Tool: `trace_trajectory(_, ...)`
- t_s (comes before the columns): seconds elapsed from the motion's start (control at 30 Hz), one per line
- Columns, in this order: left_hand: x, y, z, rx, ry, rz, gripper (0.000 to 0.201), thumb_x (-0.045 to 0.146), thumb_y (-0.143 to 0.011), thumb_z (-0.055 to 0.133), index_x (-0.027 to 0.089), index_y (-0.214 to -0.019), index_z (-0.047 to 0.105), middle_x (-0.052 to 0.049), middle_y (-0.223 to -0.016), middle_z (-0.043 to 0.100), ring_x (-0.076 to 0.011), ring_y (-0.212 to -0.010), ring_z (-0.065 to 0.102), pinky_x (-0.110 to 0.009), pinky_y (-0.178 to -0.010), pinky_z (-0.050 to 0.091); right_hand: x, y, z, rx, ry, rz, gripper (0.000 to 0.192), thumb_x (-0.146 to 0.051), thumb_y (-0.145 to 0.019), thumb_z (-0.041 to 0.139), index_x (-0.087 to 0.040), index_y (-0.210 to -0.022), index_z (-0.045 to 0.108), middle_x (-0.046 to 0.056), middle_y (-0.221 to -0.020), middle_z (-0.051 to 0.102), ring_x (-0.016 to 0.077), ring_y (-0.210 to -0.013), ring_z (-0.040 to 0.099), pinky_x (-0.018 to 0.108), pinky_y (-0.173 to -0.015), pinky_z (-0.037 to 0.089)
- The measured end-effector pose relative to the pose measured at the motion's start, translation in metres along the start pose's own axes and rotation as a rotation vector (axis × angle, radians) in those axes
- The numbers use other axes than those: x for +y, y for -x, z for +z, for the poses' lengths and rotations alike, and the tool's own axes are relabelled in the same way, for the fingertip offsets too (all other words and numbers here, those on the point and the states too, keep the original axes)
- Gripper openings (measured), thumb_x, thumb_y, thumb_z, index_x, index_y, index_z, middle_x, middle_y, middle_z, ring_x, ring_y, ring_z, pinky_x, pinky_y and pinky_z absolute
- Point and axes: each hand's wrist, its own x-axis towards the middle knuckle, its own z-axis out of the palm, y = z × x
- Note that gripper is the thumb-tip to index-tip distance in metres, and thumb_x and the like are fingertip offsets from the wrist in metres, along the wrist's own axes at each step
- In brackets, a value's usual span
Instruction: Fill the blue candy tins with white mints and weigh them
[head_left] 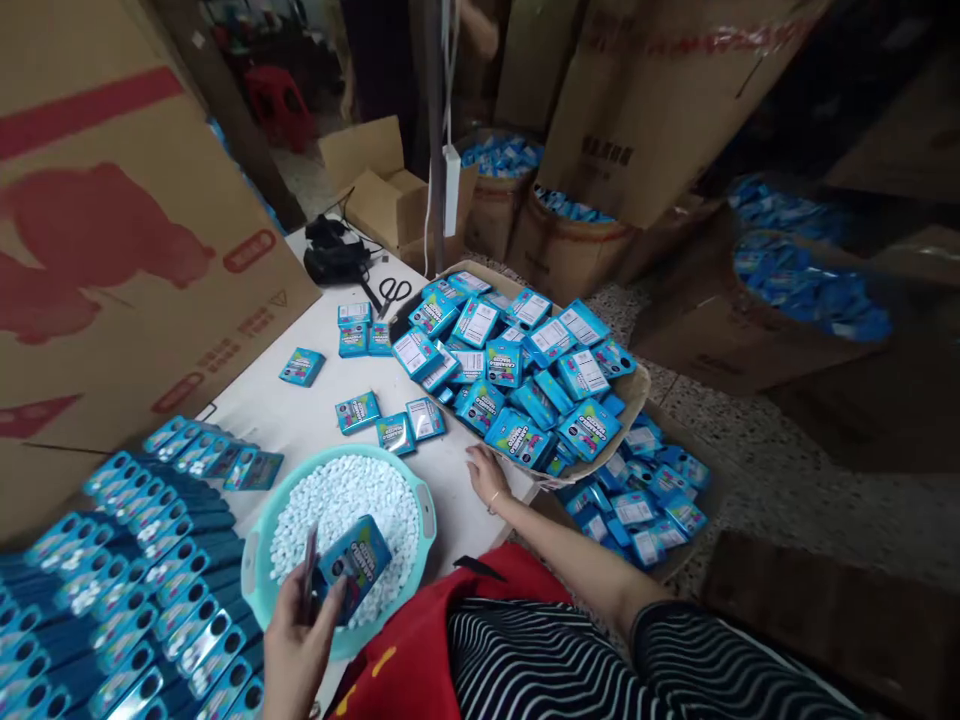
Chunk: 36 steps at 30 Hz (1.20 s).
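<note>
My left hand (296,640) holds a small blue packet (352,562) over the near edge of a teal round basin (251,570) filled with small white pellets. My right hand (487,475) rests palm down on the white table (300,420), fingers apart, just in front of a cardboard tray (634,395) heaped with several blue packets. Three loose blue packets (394,425) lie on the table between the basin and the tray.
Rows of filled blue packets (127,570) are stacked at the lower left. A big cardboard sheet (112,250) leans at the left. Scissors (391,292) and a black tool (334,255) lie at the table's far end. Boxes of blue packets (645,500) stand on the floor at right.
</note>
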Motion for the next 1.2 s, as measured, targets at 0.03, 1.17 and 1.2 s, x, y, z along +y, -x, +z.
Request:
trace_trajectory(0.03, 0.0, 0.001, 0.002, -0.038, -0.021, 0.02, 0.063, 0.061, -0.062, 0.068, 0.017, -0.107, 0.062, -0.006, -0.099, 0.068, -0.0212, -0.085, 0.061, -0.029, -0.075, 0.051, 0.002, 0.0, 0.002, -0.002, 0.004, -0.006, 0.025, -0.011, -0.079, 0.048, -0.019, -0.1, 0.058, 0.011, -0.106, 0.054, 0.0257, -0.104, 0.051, 0.047, -0.097, 0.043)
trace_trajectory(1.17, -0.004, -0.008, 0.0, -0.258, -0.087, 0.298, 0.046, 0.041, -0.079, 0.063, 0.021, -0.117, 0.046, -0.007, -0.107, 0.06, -0.0175, -0.092, 0.059, -0.031, -0.081, 0.048, -0.149, 0.027, 0.014, -0.983, -0.077, -0.495, 0.036, -0.034, -0.082, 0.063, -0.017, -0.112, 0.056, 0.01, -0.105, 0.065, 0.0243, -0.098, 0.061, 0.038, -0.087, 0.048)
trace_trajectory(1.2, -0.01, -0.01, -0.007, -0.199, -0.074, 0.257, 0.043, 0.041, -0.082, 0.059, 0.02, -0.117, 0.046, -0.007, -0.108, 0.06, -0.0176, -0.093, 0.059, -0.031, -0.082, 0.048, -0.148, 0.026, 0.013, -0.946, -0.118, -0.45, 0.034, -0.036, -0.082, 0.063, -0.017, -0.11, 0.057, 0.01, -0.105, 0.065, 0.0238, -0.096, 0.061, 0.038, -0.087, 0.048)
